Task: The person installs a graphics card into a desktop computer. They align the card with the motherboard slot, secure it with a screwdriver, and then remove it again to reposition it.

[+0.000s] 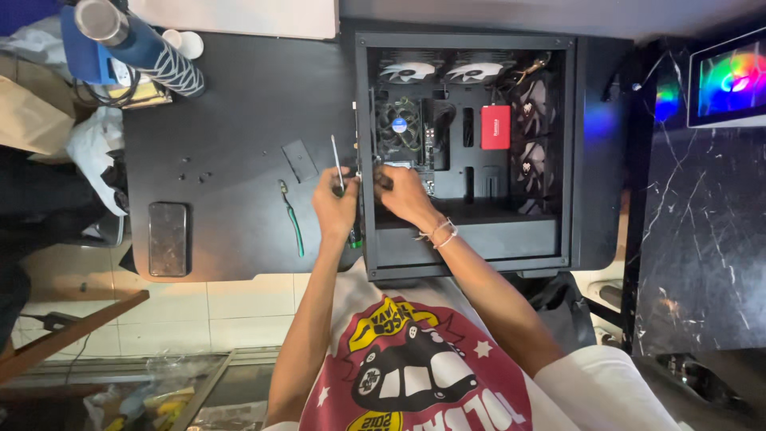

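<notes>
My left hand (335, 206) is clamped on a screwdriver (338, 164) at the left edge of the open PC case (467, 255), frame centre. My right hand (405, 195) is inside by the CPU fan (398, 124) — fingers curled, can't tell on what. Green cutters (293, 219) and phone (168, 239) lie left on the black bench (247, 104).

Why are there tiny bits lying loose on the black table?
Small screws lie scattered on the table, left of the open computer case. A dark cover plate and green-handled pliers lie loose too.
</notes>
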